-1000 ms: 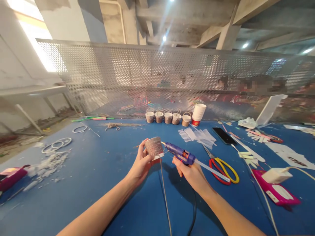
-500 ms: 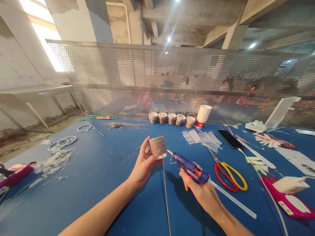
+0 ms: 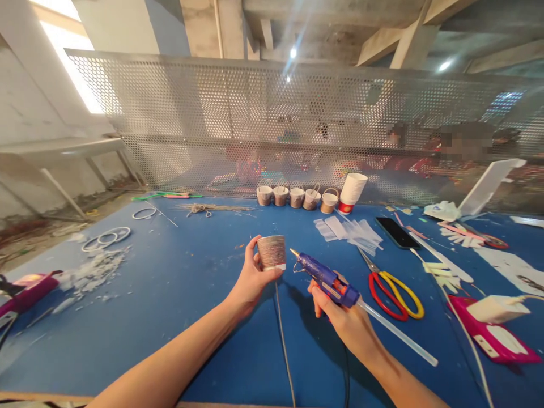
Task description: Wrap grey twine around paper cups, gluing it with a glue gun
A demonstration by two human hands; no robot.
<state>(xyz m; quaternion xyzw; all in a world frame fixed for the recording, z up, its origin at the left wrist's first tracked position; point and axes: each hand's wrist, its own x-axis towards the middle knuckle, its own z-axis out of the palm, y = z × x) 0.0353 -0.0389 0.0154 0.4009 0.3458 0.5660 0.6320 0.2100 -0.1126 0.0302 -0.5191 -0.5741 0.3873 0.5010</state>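
Note:
My left hand (image 3: 251,279) is wrapped round a small cup (image 3: 272,252) covered in brownish cord, with a white strip showing low on its right side. From the cup a loose length of cord (image 3: 282,334) runs down over the blue table. My right hand (image 3: 335,306) grips a blue glue gun (image 3: 323,277), its nozzle just right of the cup and not touching it. A clear glue stick (image 3: 399,332) sticks out of the gun's rear.
Several cord-wrapped cups (image 3: 296,197) and a paper cup stack (image 3: 353,190) line the back near a perforated screen (image 3: 170,113). Scissors (image 3: 393,292), a phone (image 3: 397,233), clear strips (image 3: 351,231) and a pink power strip (image 3: 497,334) lie right; white rings (image 3: 106,239) and scraps left.
The cup has turned more upright in my left hand, and less of its white strip shows. The view has tilted down slightly, showing the table's front edge. My right hand still holds the glue gun.

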